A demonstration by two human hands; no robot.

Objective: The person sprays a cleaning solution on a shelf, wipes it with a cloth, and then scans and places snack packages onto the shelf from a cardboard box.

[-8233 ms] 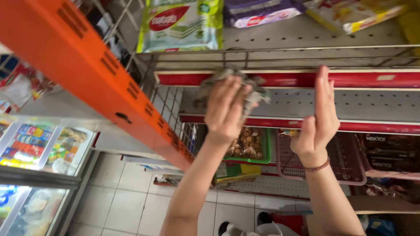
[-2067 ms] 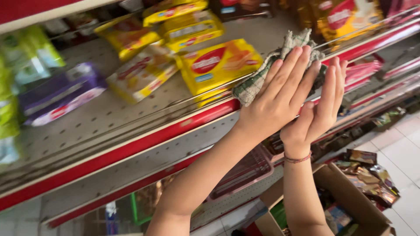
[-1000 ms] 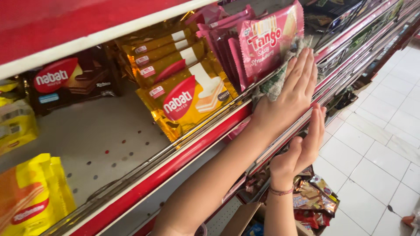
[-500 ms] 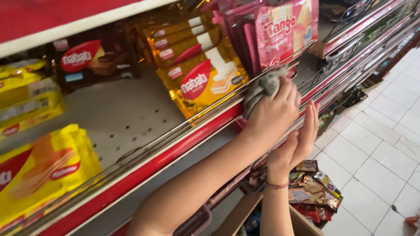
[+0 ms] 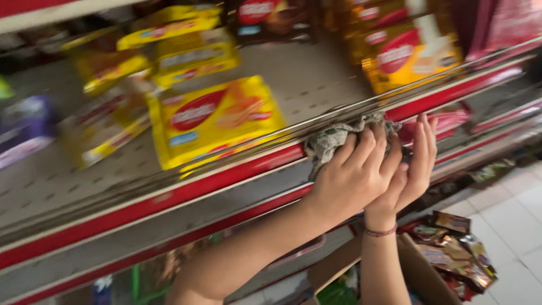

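My left hand (image 5: 353, 169) presses a crumpled grey-green cloth (image 5: 330, 138) against the front rail of a red-edged shop shelf (image 5: 169, 197). Its fingers are curled over the cloth. Just to the right, my right hand (image 5: 419, 161), with a thin bracelet at the wrist, is held flat and upright against the same shelf edge, holding nothing. A yellow snack packet (image 5: 217, 118) lies on the shelf right behind the rail, to the left of the cloth.
More yellow and red packets (image 5: 406, 53) fill the shelf further back and to the right. Purple packets (image 5: 22, 130) lie at the far left. Below stands an open cardboard box (image 5: 418, 271) with several dark wrapped snacks (image 5: 460, 251), on a white tiled floor (image 5: 519, 209).
The view has swung left along the shelf. My left hand has slid the cloth left along the rail, from in front of the pink packets to beside the yellow packet; my right hand followed.
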